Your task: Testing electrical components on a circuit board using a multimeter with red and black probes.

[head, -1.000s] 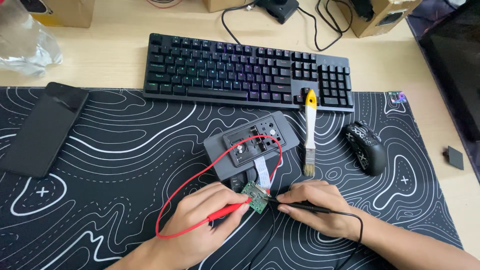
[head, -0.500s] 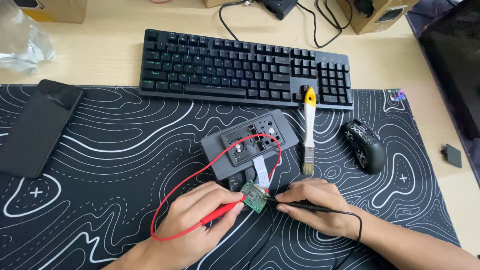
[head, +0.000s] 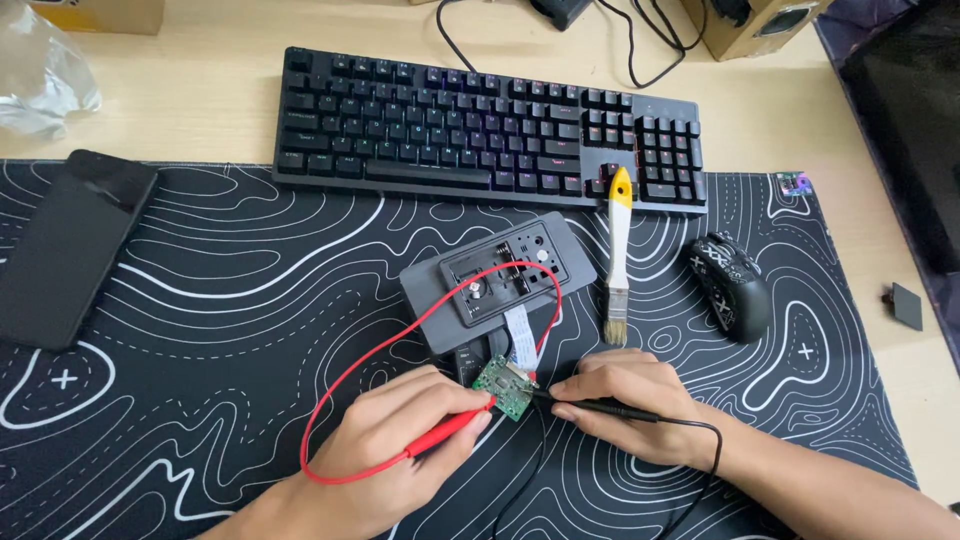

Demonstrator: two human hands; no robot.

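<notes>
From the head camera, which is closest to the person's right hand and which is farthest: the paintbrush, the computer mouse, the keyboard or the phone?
Measured from the right hand:
1. Paintbrush, its bristles just above the hand.
2. Computer mouse, up and to the right on the mat.
3. Keyboard, farther up, along the mat's top edge.
4. Phone, far across at the mat's left edge.

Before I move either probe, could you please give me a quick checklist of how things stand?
1. Left hand grips red probe: ok.
2. Right hand grips black probe: ok.
3. Both tips on green board: ok; exact pads, cannot tell.
4. Ribbon cable joins board to grey unit: ok.
5. Red lead loops across the unit: not ok.
6. Brush away from the hands: ok.
</notes>
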